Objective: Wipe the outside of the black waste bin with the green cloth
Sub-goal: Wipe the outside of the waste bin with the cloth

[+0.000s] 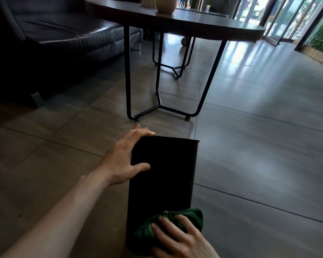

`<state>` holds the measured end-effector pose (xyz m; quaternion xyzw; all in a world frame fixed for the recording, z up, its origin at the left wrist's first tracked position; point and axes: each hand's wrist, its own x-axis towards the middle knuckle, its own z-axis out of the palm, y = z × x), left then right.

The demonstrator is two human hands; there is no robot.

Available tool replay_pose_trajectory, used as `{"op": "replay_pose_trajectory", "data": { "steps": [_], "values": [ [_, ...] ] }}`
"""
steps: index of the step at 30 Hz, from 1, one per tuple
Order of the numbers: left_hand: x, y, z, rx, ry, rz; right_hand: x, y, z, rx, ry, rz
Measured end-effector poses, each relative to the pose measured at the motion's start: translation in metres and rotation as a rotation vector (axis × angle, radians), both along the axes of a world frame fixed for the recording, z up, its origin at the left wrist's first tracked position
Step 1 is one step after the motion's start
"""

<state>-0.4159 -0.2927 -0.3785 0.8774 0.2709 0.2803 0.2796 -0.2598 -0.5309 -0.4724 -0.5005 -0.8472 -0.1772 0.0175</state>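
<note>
The black waste bin lies tipped on its side on the tiled floor, its open end pointing away from me toward the table. My left hand grips its far left edge, fingers curled over the rim and thumb flat on the upper side. My right hand presses the bunched green cloth against the near end of the bin, by its base.
A round dark table on thin black metal legs stands just beyond the bin, with a pale vase on top. A dark leather sofa fills the left. Glass doors are at the far right.
</note>
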Motion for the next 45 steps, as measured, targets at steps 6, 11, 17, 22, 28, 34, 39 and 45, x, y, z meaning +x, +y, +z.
{"op": "replay_pose_trajectory", "data": {
  "steps": [6,11,17,22,28,34,39,45],
  "values": [
    [-0.003,0.001,0.003,-0.012,0.020,-0.027,0.026,0.015,0.052,0.217,0.457,-0.092],
    [-0.018,0.009,0.004,-0.124,0.068,-0.064,0.107,0.048,0.113,0.381,0.978,-0.531],
    [-0.041,0.027,0.011,-0.139,0.154,-0.032,0.145,0.097,0.135,0.166,0.948,-0.490],
    [-0.052,0.031,0.016,-0.119,0.180,0.007,0.125,0.129,0.122,0.031,0.835,-0.375],
    [-0.069,0.035,0.018,-0.108,0.231,0.070,0.115,0.136,0.124,-0.377,0.898,-0.307],
    [-0.072,0.037,0.019,-0.092,0.258,0.083,0.105,0.144,0.139,-0.509,0.744,-0.241],
    [-0.076,0.038,0.019,-0.098,0.280,0.096,0.089,0.141,0.141,-0.503,0.598,-0.185],
    [-0.069,0.033,0.021,-0.035,0.332,0.108,0.082,0.130,0.144,-0.510,0.600,-0.173]
  ]
}}
